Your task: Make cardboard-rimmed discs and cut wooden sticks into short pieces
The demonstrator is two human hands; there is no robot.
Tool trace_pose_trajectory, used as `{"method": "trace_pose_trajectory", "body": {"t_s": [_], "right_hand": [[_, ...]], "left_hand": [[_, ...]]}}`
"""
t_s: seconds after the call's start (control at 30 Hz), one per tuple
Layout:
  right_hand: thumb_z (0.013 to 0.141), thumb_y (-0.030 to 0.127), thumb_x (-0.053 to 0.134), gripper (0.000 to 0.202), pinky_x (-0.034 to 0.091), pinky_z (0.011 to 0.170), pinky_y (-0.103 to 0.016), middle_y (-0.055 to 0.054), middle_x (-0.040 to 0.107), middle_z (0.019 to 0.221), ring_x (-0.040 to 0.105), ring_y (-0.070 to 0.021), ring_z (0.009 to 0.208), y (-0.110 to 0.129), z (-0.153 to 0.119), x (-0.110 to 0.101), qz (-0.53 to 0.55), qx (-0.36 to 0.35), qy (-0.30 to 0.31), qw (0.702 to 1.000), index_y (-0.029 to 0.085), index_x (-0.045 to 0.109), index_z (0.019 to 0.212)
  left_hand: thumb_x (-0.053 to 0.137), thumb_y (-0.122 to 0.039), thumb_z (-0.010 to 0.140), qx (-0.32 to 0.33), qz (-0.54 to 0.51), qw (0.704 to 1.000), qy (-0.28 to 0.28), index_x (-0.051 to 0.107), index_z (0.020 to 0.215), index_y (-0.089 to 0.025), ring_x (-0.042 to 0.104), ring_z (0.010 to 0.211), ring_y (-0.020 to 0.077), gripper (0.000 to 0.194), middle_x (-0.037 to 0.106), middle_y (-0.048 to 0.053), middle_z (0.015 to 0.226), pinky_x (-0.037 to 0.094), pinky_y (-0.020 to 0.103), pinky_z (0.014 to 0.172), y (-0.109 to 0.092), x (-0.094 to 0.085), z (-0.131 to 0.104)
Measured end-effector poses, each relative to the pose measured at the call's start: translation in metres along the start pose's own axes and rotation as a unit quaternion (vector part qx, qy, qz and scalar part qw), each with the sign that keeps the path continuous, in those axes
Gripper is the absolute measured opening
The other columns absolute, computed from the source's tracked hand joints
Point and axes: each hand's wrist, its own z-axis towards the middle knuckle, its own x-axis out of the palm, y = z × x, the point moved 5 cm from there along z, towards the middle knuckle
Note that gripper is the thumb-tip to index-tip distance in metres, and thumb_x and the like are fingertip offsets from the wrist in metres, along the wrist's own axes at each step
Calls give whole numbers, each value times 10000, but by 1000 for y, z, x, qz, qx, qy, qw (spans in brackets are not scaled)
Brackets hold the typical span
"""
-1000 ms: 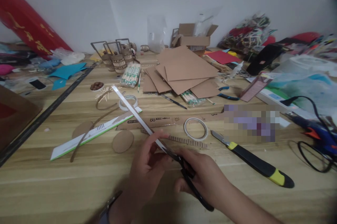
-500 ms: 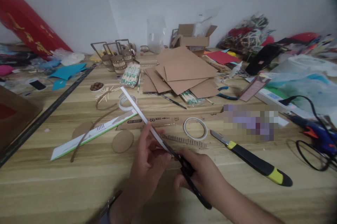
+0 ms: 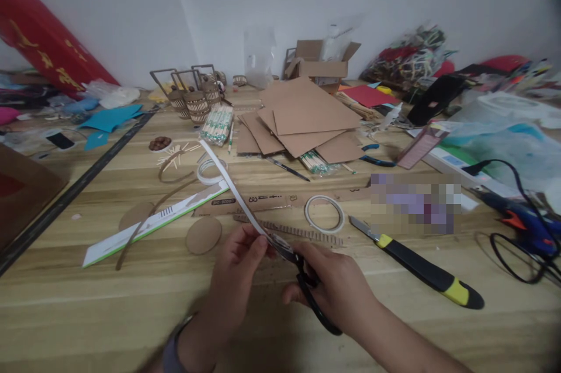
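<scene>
My left hand [image 3: 234, 279] pinches a long narrow white strip [image 3: 228, 186] between thumb and fingers, close to its near end. The strip slants up and away to the left, slightly curved, with a brown edge showing. My right hand [image 3: 339, 282] grips black-handled scissors [image 3: 319, 310], whose blades point left toward my left fingertips. The blades meet the strip's near end; whether they are closed there is hard to see. Beneath the hands' far side lies a ridged cardboard strip [image 3: 302, 234]. A round cardboard disc [image 3: 204, 235] lies left of my left hand.
A yellow-black utility knife [image 3: 421, 268] with its blade out lies on the right, beside a tape roll [image 3: 324, 214]. Cardboard sheets [image 3: 315, 110] are piled behind. A green-edged white strip [image 3: 153, 224] lies left, and a blue glue gun [image 3: 528, 227] with its cord far right.
My left hand has drawn back, its fingertips now gathered near the scissor blades. The white strip has shifted slightly and looks more bent. The scissors have moved a little up and left.
</scene>
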Motion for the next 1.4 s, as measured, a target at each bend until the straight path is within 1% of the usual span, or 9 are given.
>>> {"method": "trace_pose_trajectory", "body": {"t_s": [0.1, 0.2, 0.3, 0.37, 0.53, 0.8, 0.9, 1.1, 1.4], "right_hand": [[768, 631, 728, 478, 403, 500, -260, -30, 716, 750, 689, -208, 610, 0, 1, -2, -21, 0, 7, 1000, 206, 667, 977], [750, 609, 759, 473, 445, 547, -269, -43, 735, 829, 728, -234, 719, -1, 0, -1, -28, 4, 17, 999, 215, 661, 993], [741, 592, 774, 475, 440, 529, -277, -36, 734, 814, 730, -240, 693, -1, 0, 1, -45, -3, 13, 999, 224, 661, 1020], [736, 592, 777, 470, 419, 501, -275, -30, 731, 783, 720, -232, 646, -1, -1, 2, -52, -6, 8, 999, 227, 662, 1007], [762, 580, 757, 411, 399, 484, -259, -19, 740, 770, 710, -207, 606, -3, -3, 5, -44, -6, 1, 999, 233, 661, 960], [791, 508, 746, 321, 399, 494, -255, -5, 730, 700, 712, -213, 597, -5, -5, 6, -62, 8, 13, 998, 243, 677, 959], [798, 463, 743, 314, 422, 519, -256, -22, 739, 759, 717, -216, 645, -4, -3, 5, -58, 16, 38, 997, 236, 674, 1004], [746, 346, 782, 403, 489, 643, -281, -60, 725, 973, 714, -249, 854, -5, 0, 3, -18, 41, 68, 997, 244, 646, 1112], [750, 276, 763, 372, 480, 636, -272, -48, 720, 947, 705, -238, 838, -4, 0, 5, -31, 39, 86, 995, 245, 645, 1101]], "left_hand": [[809, -478, 736, -22, -11, 1000, 13, 713, 816, -173, 598, 729, 144, 329, 687, 14, 781, 505, 255, 707, 1, 4, 0], [854, -465, 681, -50, -32, 998, 15, 704, 789, -173, 561, 654, 113, 346, 668, -2, 739, 471, 213, 613, 3, 7, 1], [886, -450, 634, -85, -61, 994, 16, 680, 764, -177, 499, 534, 82, 366, 618, -33, 628, 382, 172, 469, 6, 9, 1], [899, -453, 610, -103, -73, 992, 20, 673, 755, -176, 481, 492, 75, 386, 589, -47, 575, 345, 159, 421, 7, 11, 0], [937, -422, 550, -105, -82, 991, 2, 687, 744, -163, 563, 542, 76, 409, 654, -29, 645, 450, 154, 487, 6, 10, -1], [943, -455, 510, -114, -73, 991, -12, 674, 696, -151, 574, 536, 79, 446, 653, -28, 608, 474, 159, 494, 5, 12, -1], [940, -453, 510, -114, -72, 991, -17, 673, 713, -153, 576, 544, 89, 450, 660, -22, 623, 483, 176, 507, 5, 12, 0], [905, -406, 583, -82, -53, 995, -22, 671, 720, -162, 563, 568, 110, 365, 669, -4, 685, 482, 217, 526, 3, 11, 0], [905, -395, 585, -88, -63, 994, -27, 679, 718, -158, 539, 563, 95, 353, 663, -10, 683, 459, 201, 524, 5, 12, 0]]}}
